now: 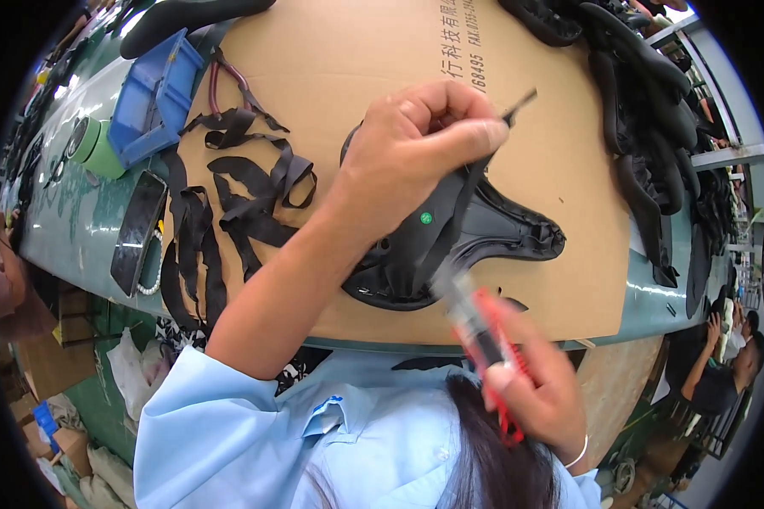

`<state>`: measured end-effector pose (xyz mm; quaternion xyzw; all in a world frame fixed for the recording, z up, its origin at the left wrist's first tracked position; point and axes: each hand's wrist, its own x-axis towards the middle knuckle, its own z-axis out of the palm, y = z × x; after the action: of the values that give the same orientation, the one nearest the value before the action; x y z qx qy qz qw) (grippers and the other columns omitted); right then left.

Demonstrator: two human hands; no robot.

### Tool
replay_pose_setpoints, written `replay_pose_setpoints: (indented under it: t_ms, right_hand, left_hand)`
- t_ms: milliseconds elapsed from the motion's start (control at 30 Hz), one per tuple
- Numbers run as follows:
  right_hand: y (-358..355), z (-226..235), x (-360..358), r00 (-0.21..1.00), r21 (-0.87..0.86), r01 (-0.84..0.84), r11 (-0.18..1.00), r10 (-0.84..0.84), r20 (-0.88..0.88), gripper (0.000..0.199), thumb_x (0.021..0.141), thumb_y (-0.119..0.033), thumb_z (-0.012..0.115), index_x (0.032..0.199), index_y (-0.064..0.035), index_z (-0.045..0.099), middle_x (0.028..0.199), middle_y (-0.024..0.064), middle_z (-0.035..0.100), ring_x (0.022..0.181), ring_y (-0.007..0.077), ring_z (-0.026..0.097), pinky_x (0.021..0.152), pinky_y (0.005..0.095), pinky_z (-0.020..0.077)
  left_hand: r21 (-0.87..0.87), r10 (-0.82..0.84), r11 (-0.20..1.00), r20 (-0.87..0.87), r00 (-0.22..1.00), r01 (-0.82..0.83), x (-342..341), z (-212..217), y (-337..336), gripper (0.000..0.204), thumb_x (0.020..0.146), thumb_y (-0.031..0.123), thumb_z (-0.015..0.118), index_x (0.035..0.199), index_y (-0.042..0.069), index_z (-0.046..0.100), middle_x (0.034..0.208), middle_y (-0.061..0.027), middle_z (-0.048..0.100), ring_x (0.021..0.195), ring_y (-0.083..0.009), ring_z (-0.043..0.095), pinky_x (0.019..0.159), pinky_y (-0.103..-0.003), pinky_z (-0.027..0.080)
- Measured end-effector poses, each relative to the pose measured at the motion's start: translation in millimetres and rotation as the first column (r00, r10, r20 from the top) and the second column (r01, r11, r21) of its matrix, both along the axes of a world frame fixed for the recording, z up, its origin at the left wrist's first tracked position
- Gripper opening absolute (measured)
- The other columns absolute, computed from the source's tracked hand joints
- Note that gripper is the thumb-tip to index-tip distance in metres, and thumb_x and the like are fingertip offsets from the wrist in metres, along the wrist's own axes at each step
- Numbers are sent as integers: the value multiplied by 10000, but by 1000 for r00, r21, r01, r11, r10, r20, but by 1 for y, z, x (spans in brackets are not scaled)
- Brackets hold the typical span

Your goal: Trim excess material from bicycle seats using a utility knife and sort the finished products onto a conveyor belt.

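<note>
My left hand [437, 127] pinches a black fabric strip [465, 199] between thumb and fingers. The strip hangs down across a black bike saddle [509, 227], which lies underside up on the cardboard and carries a small green round sticker [426, 218]. At the lower right, my right hand [539, 386] is closed round a red-and-black hand tool [488, 343] with a silvery front end. Motion smears that tool, so its exact kind does not show. Its front end is close to the saddle's near edge; whether they touch I cannot tell.
Several loose black strips [250, 199] lie left of the saddle, with red-handled pliers [229, 81] behind them. Beyond are a blue bin [153, 97], green tape roll [98, 146] and dark phone [138, 229]. Black saddles [645, 81] pile along the right. Cardboard [569, 288] covers the table.
</note>
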<state>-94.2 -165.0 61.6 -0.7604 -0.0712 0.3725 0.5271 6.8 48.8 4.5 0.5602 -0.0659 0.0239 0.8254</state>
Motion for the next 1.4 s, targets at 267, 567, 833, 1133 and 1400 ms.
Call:
replay_pose_setpoints:
  t_ms: [267, 567, 833, 1133, 1400]
  right_hand:
    - [37, -64, 23, 884, 233, 404, 884, -443, 148, 311, 891, -169, 617, 1105, 8, 477, 863, 25, 576, 709, 94, 582, 649, 225, 487]
    - [32, -62, 130, 812, 147, 9, 989, -93, 577, 276, 809, -172, 681, 1015, -17, 581, 739, 62, 582, 663, 126, 499, 622, 277, 435]
    - [-34, -34, 46, 616, -67, 109, 992, -14, 788, 493, 840, -9, 606, 1318, -38, 489, 1038, 145, 663, 809, 211, 653, 717, 295, 504]
    - [-18, -22, 33, 535, -519, 35, 854, 423, 732, 634, 763, -51, 686, 1355, -166, 491, 685, 46, 524, 554, 191, 532, 478, 323, 425]
    - [-17, -38, -23, 694, -390, 233, 891, 128, 708, 597, 820, -60, 653, 1378, -136, 455, 725, 92, 566, 580, 246, 566, 517, 371, 461]
  left_hand:
    - [566, 204, 823, -222, 954, -45, -1, -21, 46, 134, 823, 155, 642, 843, 43, 571, 1033, -38, 583, 928, -99, 522, 838, -263, 400]
    - [547, 89, 837, -116, 989, -11, -68, 53, -5, 83, 877, 83, 542, 908, 10, 518, 930, -153, 620, 703, -161, 637, 563, -321, 501]
    - [914, -36, 405, 38, 999, -20, -62, 3, -18, 201, 780, 223, 656, 774, 22, 655, 718, -77, 605, 684, -236, 509, 670, -351, 376]
    - [788, -24, 608, -96, 995, 90, -54, 5, -8, 261, 781, 177, 586, 614, -16, 533, 598, -109, 503, 673, -247, 437, 626, -364, 357]
    - [27, 58, 998, -326, 943, -52, -59, 8, 0, 151, 789, 132, 585, 690, 18, 588, 756, -86, 546, 680, -108, 474, 611, -219, 447]
